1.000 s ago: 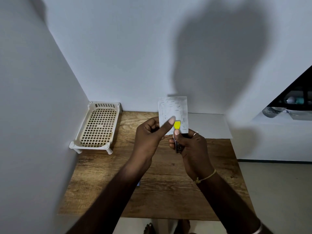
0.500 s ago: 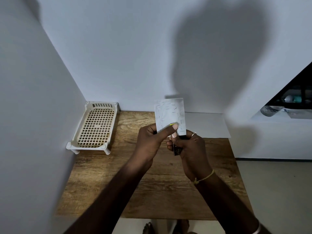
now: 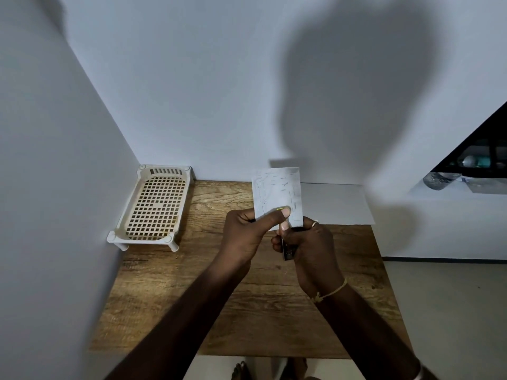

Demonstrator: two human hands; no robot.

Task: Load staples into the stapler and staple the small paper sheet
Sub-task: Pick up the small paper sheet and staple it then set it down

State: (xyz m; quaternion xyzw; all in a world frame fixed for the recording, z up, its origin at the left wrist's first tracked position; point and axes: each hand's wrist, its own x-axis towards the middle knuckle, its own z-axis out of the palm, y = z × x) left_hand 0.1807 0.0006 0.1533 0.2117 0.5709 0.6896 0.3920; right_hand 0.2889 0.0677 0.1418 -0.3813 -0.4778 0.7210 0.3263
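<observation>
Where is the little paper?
In the head view, the small paper sheet stands upright at centre, pinched by the left hand, just above the stapler in the right hand.

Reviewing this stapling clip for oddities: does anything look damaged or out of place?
Yes: the small white paper sheet, pinched by the left hand above the wooden table, is peppered with what look like many staples at scattered angles. The right hand grips a dark stapler.
</observation>
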